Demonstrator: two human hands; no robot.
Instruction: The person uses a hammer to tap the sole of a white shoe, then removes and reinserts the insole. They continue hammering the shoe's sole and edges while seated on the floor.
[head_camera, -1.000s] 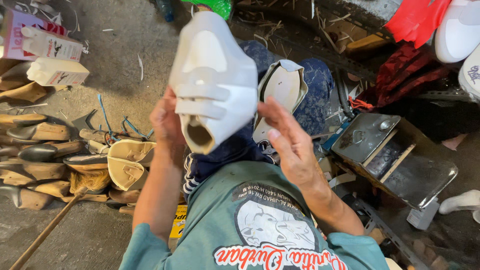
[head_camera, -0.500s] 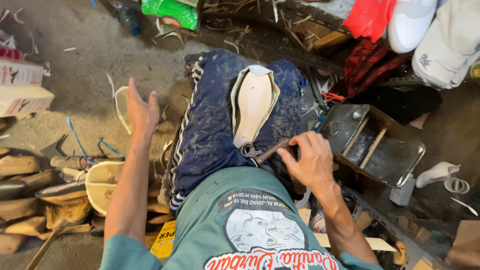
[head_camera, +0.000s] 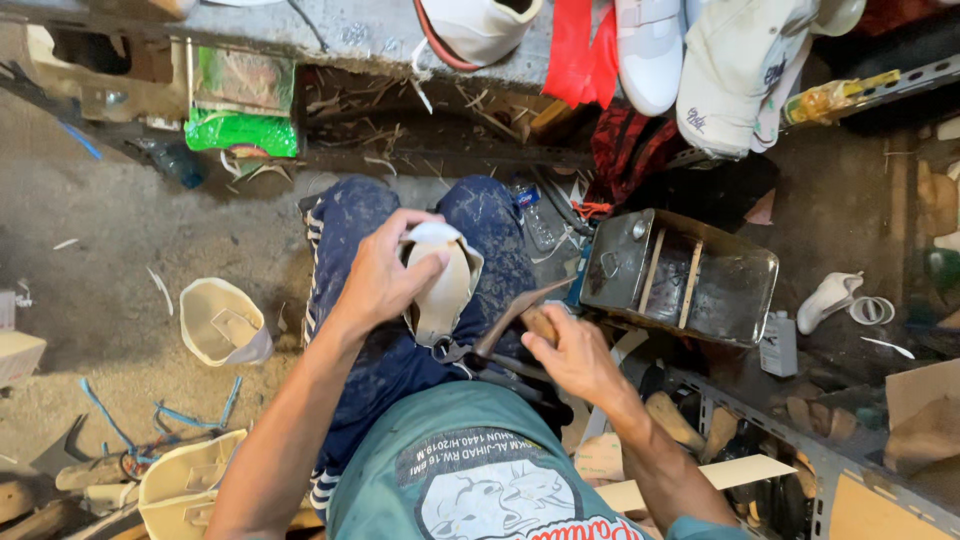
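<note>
Holding the shoe upper (head_camera: 440, 290) tight, the left hand (head_camera: 385, 275) steadies it; the right hand (head_camera: 570, 355) grips a hammer (head_camera: 510, 322). Hammering looks unfinished.

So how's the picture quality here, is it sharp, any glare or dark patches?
Head view: sharp in the middle, on the left hand gripping the pale shoe upper and the right hand on the hammer; soft glare on the metal tin; deep shadow under the shelf and at far right; edges bend slightly.

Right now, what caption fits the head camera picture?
Left hand steadies a shoe upper; right hand grips a hammer.
</note>
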